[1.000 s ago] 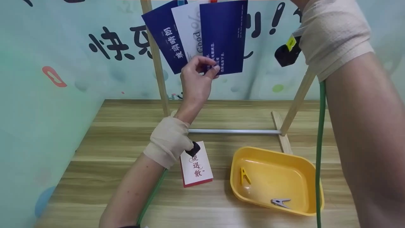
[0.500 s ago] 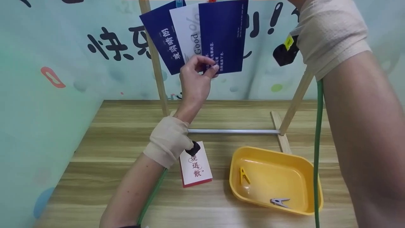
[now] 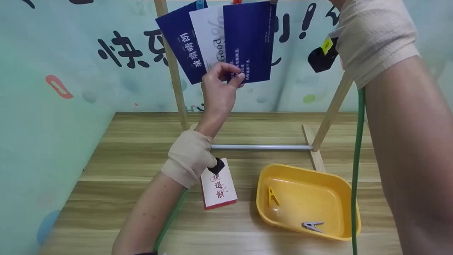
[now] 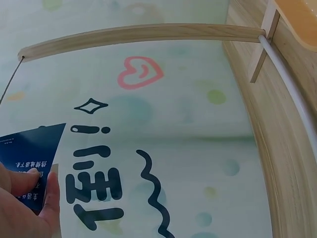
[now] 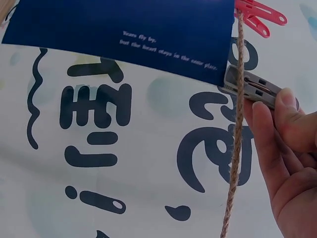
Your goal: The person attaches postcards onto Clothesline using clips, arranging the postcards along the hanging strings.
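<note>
My left hand (image 3: 220, 86) pinches the bottom edge of a dark blue card (image 3: 253, 39) between thumb and fingers. In the right wrist view, my right hand (image 5: 290, 148) grips a grey clothespin (image 5: 250, 87) by its handles. The clothespin's nose is at the card's upper corner, across a twine rope (image 5: 237, 134); whether it is clamped I cannot tell. A red clothespin (image 5: 260, 15) sits on the rope farther along. Left of the card hang a white card (image 3: 208, 39) and another blue card (image 3: 182, 42) with a blue clothespin (image 3: 200, 4).
A yellow basin (image 3: 308, 170) holds a yellow clothespin (image 3: 272, 196) and a grey one. A white card with a red edge (image 3: 219, 193) lies on the table (image 3: 134, 156). Wooden posts (image 3: 332, 109) and a metal bar (image 3: 262, 147) form the rack. A green cable (image 3: 357, 159) trails from my right wrist.
A grey clothespin's tip has come into view at the blue card's top right corner. My right wrist shifted slightly left, then back right; my left hand keeps its pinch.
</note>
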Tool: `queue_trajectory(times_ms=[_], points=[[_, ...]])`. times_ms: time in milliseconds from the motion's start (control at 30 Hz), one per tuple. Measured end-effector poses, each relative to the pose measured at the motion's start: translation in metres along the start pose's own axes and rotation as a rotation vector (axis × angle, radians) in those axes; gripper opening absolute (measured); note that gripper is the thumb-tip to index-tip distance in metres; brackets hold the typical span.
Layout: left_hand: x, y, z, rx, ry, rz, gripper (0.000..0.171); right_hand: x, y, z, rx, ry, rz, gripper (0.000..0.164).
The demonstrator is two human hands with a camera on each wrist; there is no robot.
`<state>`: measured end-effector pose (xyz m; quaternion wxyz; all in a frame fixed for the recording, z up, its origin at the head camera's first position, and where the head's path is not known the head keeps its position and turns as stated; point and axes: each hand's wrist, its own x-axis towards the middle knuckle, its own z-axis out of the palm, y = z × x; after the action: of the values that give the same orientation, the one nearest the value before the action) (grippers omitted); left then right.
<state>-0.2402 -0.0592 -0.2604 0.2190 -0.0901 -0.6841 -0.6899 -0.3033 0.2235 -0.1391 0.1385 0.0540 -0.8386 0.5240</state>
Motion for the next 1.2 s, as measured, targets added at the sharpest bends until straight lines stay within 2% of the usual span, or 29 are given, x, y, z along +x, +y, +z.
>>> queue_trajectory(times_ms=[100, 200, 233, 300, 400, 433, 533, 600, 633, 667, 700, 767, 833, 933, 1000, 1100, 1167, 1200], points=[[0.001, 0.0, 0.0, -0.016, 0.009, 0.011, 0.012, -0.007, -0.005, 0.002, -0.034, 0.007, 0.036, 0.022], [0.001, 0.0, -0.001, -0.02, 0.01, 0.013, 0.012, -0.019, -0.016, 0.007, -0.058, 0.038, 0.192, 0.041], [0.0, 0.0, -0.001, -0.019, 0.008, 0.014, 0.012, -0.02, -0.019, 0.009, -0.03, 0.028, 0.202, 0.047], [-0.001, -0.001, -0.001, -0.016, 0.006, 0.008, 0.011, -0.019, -0.027, 0.013, -0.042, -0.039, 0.214, 0.057], [-0.001, -0.002, -0.002, -0.007, 0.0, 0.003, 0.011, -0.018, -0.03, 0.016, -0.015, -0.107, 0.127, 0.065], [-0.002, -0.002, -0.002, -0.003, -0.002, 0.007, 0.011, -0.016, -0.03, 0.015, -0.068, -0.116, 0.121, 0.062], [-0.002, -0.003, -0.004, -0.006, 0.0, 0.008, 0.011, -0.021, -0.025, 0.01, -0.109, -0.008, 0.289, 0.058], [-0.002, -0.004, -0.004, -0.006, 0.004, 0.007, 0.011, -0.022, -0.024, 0.007, -0.143, 0.049, 0.419, 0.048], [-0.003, -0.004, -0.004, -0.008, 0.004, 0.004, 0.011, -0.022, -0.025, 0.006, -0.162, 0.053, 0.42, 0.045], [-0.003, -0.004, -0.004, -0.008, 0.004, -0.002, 0.012, -0.023, -0.023, 0.005, -0.152, 0.061, 0.382, 0.045], [-0.003, -0.005, -0.004, -0.007, 0.004, -0.004, 0.012, -0.023, -0.022, 0.004, -0.177, 0.058, 0.333, 0.039], [-0.004, -0.005, -0.004, -0.001, 0.003, -0.012, 0.012, -0.021, -0.019, 0.0, -0.214, 0.039, 0.289, 0.022], [-0.004, -0.005, -0.003, 0.001, -0.002, -0.015, 0.012, -0.016, -0.012, -0.003, -0.339, 0.007, 0.194, 0.018], [-0.004, -0.004, -0.003, -0.005, -0.008, -0.009, 0.011, -0.007, 0.003, -0.01, -0.464, -0.032, 0.135, 0.024], [-0.003, -0.003, -0.003, -0.013, -0.005, -0.001, 0.012, -0.003, 0.008, -0.011, -0.473, -0.022, 0.082, 0.035], [-0.002, -0.003, -0.003, -0.025, 0.004, 0.001, 0.011, -0.008, 0.0, -0.004, -0.32, 0.007, 0.099, 0.049], [-0.002, -0.004, -0.004, -0.024, 0.009, -0.007, 0.012, -0.016, -0.014, 0.007, -0.136, 0.037, 0.118, 0.046], [-0.003, -0.005, -0.004, -0.023, 0.01, -0.012, 0.012, -0.019, -0.022, 0.013, -0.1, 0.039, 0.121, 0.044]])
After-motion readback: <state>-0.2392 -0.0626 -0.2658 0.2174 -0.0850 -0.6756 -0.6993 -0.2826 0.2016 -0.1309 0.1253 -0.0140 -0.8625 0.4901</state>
